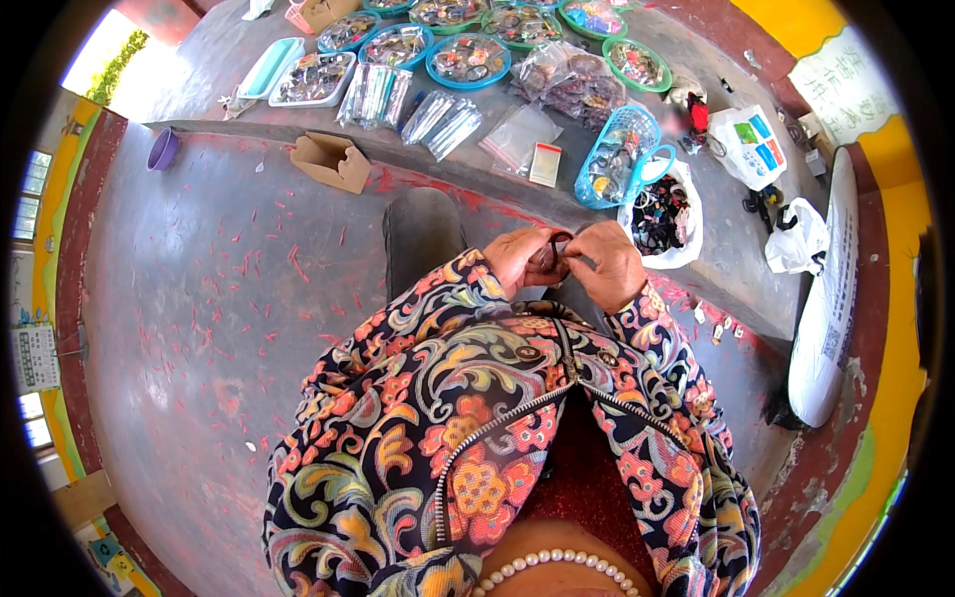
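Note:
Above my lap, my left hand (515,259) and my right hand (608,269) are close together with their fingers bent. Between their fingertips is a small dark loop (555,242), which looks like a hair tie. My left fingers are closed on its left side, and my right thumb and forefinger pinch its right edge. Just beyond my right hand, a white plastic bag (686,249) is rolled open around many dark, loopy bands (661,211). A blue plastic basket (597,184) with small packed items stands behind it.
Round trays (468,82) of small packaged goods line the back of the raised ledge. Nearer lie clear packets (443,127), a bag of brown items (572,80) and a small box (545,164). A cut cardboard box (331,162) sits left; red scraps litter the floor (219,298).

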A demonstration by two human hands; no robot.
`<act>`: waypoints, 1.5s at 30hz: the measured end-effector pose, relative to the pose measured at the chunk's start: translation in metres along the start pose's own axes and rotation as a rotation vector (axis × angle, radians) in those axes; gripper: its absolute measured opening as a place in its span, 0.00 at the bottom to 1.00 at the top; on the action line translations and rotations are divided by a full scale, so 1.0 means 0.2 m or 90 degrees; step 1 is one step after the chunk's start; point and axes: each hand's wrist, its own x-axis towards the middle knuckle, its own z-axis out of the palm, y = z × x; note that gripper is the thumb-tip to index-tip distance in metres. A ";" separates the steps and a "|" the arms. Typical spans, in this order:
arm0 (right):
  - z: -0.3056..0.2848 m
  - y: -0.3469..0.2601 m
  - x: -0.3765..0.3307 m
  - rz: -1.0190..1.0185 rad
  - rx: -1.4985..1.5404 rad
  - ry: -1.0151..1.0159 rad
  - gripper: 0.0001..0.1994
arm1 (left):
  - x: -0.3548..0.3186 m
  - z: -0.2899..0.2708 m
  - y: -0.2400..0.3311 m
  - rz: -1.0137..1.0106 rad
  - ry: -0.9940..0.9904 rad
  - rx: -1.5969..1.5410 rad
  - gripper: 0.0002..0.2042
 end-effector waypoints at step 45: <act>0.05 0.02 -0.01 -0.170 -0.076 0.111 0.03 | 0.00 0.06 0.02 0.002 0.063 0.208 0.13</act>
